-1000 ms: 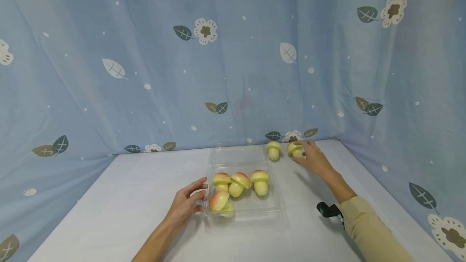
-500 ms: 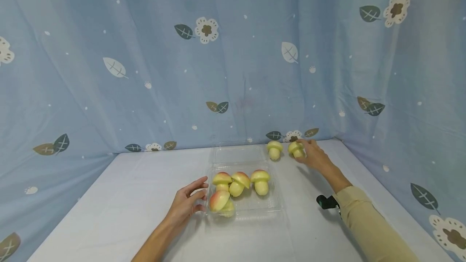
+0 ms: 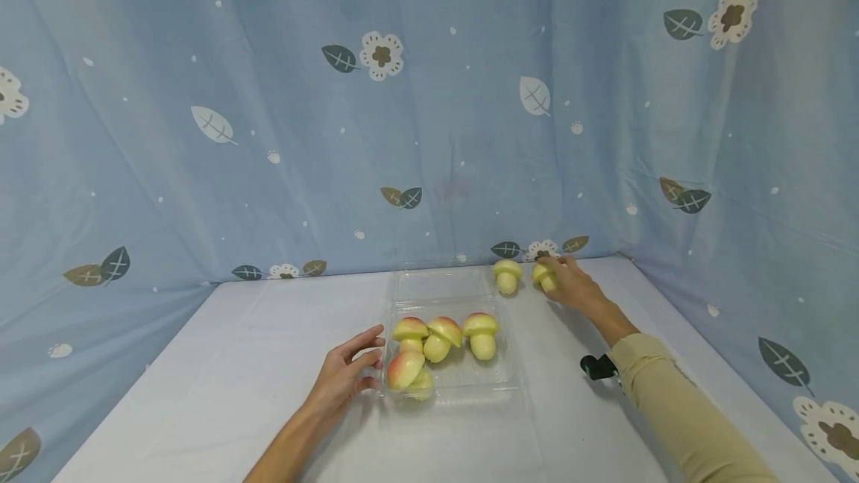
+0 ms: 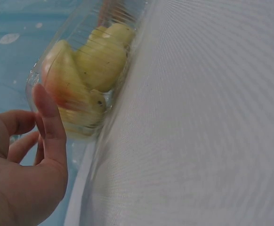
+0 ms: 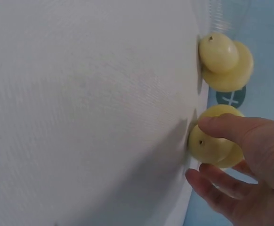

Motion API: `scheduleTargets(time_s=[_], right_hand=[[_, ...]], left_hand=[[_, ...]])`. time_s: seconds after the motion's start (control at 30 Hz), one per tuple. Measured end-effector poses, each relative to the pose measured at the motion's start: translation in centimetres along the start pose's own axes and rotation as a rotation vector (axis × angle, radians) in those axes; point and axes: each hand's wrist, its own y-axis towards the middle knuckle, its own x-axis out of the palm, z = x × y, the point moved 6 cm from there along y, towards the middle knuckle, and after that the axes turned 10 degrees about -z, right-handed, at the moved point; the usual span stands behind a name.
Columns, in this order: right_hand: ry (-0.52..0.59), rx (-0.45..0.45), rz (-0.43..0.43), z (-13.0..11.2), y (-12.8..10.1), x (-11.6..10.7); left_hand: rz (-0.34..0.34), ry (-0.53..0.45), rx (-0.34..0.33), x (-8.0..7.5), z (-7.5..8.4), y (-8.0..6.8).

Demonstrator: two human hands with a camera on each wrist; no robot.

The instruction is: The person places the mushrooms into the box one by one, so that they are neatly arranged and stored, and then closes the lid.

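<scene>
Your right hand (image 3: 576, 285) is at the far right of the table (image 3: 201, 364), thumb and fingers curled round the right-hand loose mushroom (image 3: 544, 275). The right wrist view confirms the hold: the thumb lies across the cap and the other fingers curve beneath, not yet fully closed. The mushroom stands on the table surface, just beside the second loose mushroom (image 3: 506, 275), the two close together but apart. Both sit by the curtain (image 3: 429, 110), just right of the open lid (image 3: 439, 283) of the clear plastic tray (image 3: 510, 379).

Your left hand (image 3: 345, 373) rests at the near left corner of the tray, fingers relaxed and fairly straight. In the left wrist view the thumb (image 4: 50, 125) stands against the clear wall. In my judgement this hand steadies the light tray so that it does not slide.

The gripped mushroom is pale yellow-green all over, with a rounded cap and a short thick stem, smooth and matt, and a small dark speck on the stem end. It shows no red. The four mushrooms in the tray (image 3: 439, 349) carry a red blush on their caps; three stand in a row, and the fourth lies tilted at the near left corner, beside your left fingers
</scene>
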Motion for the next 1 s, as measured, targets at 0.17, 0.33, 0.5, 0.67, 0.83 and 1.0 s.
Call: scheduleTargets(time_s=[0.17,0.33,0.5,0.67,0.83,1.0], right_hand=[[-0.012,-0.017,0.024,-0.17,-0.10,0.03],[-0.012,-0.006,0.033,-0.14,-0.20,0.09],[-0.010,-0.014,0.052,0.01,-0.29,0.11],[-0.005,-0.026,0.076,0.23,-0.41,0.10],[0.000,-0.022,0.085,0.44,-0.55,0.02],[0.016,-0.021,0.081,0.55,-0.72,0.00]], left_hand=[[0.002,0.001,0.000,-0.06,0.01,0.01],[0.002,-0.005,-0.005,-0.10,-0.10,0.07],[0.000,0.004,-0.003,-0.01,0.00,-0.03],[0.001,0.014,0.002,-0.05,-0.05,0.01],[0.002,0.014,0.004,0.00,-0.01,-0.02],[0.001,0.019,0.003,0.00,-0.01,-0.05]])
